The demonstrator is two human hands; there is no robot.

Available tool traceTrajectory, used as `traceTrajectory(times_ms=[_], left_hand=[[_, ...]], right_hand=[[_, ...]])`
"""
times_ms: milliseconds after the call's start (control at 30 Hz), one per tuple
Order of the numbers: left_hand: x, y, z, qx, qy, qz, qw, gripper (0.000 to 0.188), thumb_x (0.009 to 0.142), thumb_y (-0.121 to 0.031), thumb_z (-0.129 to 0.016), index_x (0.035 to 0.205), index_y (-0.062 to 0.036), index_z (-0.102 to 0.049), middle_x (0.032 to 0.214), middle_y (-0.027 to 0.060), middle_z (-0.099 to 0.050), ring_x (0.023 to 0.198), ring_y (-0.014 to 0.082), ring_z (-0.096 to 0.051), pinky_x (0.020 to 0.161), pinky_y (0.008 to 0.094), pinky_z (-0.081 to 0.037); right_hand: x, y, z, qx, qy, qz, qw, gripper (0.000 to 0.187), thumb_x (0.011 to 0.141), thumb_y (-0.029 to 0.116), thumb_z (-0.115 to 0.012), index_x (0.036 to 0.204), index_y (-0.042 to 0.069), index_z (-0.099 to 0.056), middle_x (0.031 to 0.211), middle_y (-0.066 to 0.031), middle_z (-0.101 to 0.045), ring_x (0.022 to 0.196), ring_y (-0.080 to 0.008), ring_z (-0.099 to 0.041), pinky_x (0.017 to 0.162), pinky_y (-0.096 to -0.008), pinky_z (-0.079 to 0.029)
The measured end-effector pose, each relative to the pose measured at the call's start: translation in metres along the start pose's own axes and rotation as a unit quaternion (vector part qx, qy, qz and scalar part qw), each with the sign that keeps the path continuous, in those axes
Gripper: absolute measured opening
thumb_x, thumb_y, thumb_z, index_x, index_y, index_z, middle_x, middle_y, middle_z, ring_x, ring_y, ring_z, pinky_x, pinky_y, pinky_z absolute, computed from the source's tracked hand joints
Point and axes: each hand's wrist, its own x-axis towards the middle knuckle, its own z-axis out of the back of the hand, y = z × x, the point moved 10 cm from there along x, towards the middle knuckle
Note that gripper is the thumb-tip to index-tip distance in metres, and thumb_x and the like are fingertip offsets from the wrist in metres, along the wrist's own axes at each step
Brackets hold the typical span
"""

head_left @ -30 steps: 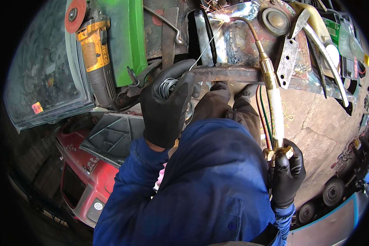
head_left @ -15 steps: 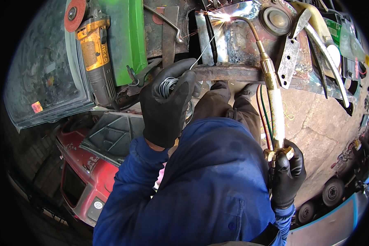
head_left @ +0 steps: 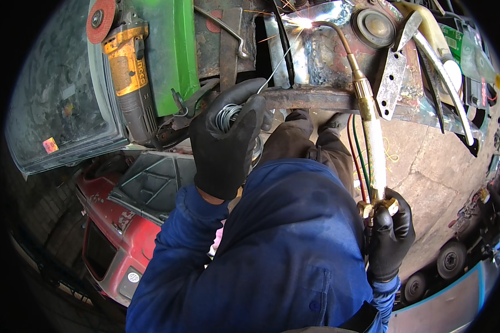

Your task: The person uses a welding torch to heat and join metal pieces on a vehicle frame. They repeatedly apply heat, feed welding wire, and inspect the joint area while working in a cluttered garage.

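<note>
My left hand [head_left: 228, 139], in a black glove, is closed around a coil of thin wire [head_left: 228, 116]. One end of the wire runs up from my fingers to a bright glowing spot on a shiny metal plate [head_left: 323, 11]. My right hand [head_left: 391, 238], gloved too, grips a gas welding torch [head_left: 375, 139] at its lower end, by the brass valves. The torch's bent copper tip meets the wire's end at the glow, where sparks fly. The glare hides the exact point of contact.
An angle grinder [head_left: 129, 72] with a red disc lies at the left beside a green panel [head_left: 178, 55]. Locking pliers [head_left: 394, 72] stand at the plate's right. Red and green hoses [head_left: 359, 155] hang by the torch. A red vehicle body [head_left: 116, 227] is at lower left.
The sparks spread differently and the glow has shifted very slightly. Both hands, the wire and the torch stay almost where they were.
</note>
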Motion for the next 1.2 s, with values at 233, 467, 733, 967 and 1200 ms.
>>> traceTrajectory(times_ms=[233, 467, 733, 967, 1200], left_hand=[[-0.002, -0.0009, 0.0009, -0.002, -0.009, -0.006, 1.0, 0.03, 0.103, -0.009, -0.071, 0.13, 0.0035, -0.077, 0.104, 0.01, -0.08, 0.089, 0.0106, -0.074, 0.081, 0.0286, -0.059], [-0.0006, -0.001, -0.0002, 0.001, -0.015, -0.029, 0.999, 0.031, 0.103, -0.009, -0.071, 0.13, 0.0037, -0.077, 0.111, 0.011, -0.081, 0.095, 0.0118, -0.074, 0.086, 0.0291, -0.059], [-0.0028, 0.0003, 0.0003, -0.015, -0.023, -0.003, 1.0, 0.031, 0.104, -0.011, -0.072, 0.13, 0.0037, -0.077, 0.113, 0.012, -0.081, 0.098, 0.0134, -0.075, 0.087, 0.0297, -0.06], [-0.0008, 0.0017, -0.0009, -0.011, -0.015, -0.003, 1.0, 0.031, 0.104, -0.013, -0.072, 0.13, 0.0033, -0.077, 0.113, 0.0122, -0.081, 0.1, 0.0135, -0.075, 0.088, 0.0298, -0.06], [-0.002, 0.0022, 0.0005, -0.009, -0.021, 0.006, 1.0, 0.031, 0.104, -0.012, -0.072, 0.13, 0.0027, -0.078, 0.115, 0.0115, -0.081, 0.099, 0.0126, -0.075, 0.086, 0.0296, -0.06]], right_hand=[[-0.0001, 0.0023, 0.0011, -0.009, 0.001, -0.002, 1.0, 0.047, 0.108, 0.033, -0.074, 0.139, -0.002, -0.066, 0.111, -0.0083, -0.073, 0.097, -0.0149, -0.068, 0.088, -0.0326, -0.058], [0.0005, 0.0028, 0.0006, -0.013, 0.002, -0.001, 1.0, 0.047, 0.108, 0.032, -0.074, 0.139, -0.002, -0.066, 0.111, -0.0088, -0.072, 0.098, -0.0154, -0.069, 0.089, -0.0328, -0.059], [0.0014, -0.0013, 0.0009, 0.005, 0.006, -0.005, 1.0, 0.05, 0.107, 0.034, -0.076, 0.14, -0.003, -0.065, 0.113, -0.0107, -0.073, 0.098, -0.0189, -0.073, 0.088, -0.0344, -0.061], [0.0027, -0.0018, 0.0023, -0.009, 0.006, 0.0, 1.0, 0.051, 0.107, 0.034, -0.076, 0.14, -0.003, -0.064, 0.113, -0.0111, -0.073, 0.099, -0.0206, -0.074, 0.087, -0.0345, -0.062], [0.0016, -0.0011, 0.0019, 0.004, 0.013, -0.018, 1.0, 0.05, 0.107, 0.032, -0.076, 0.14, -0.003, -0.064, 0.112, -0.0107, -0.072, 0.099, -0.0189, -0.072, 0.089, -0.0357, -0.063]])
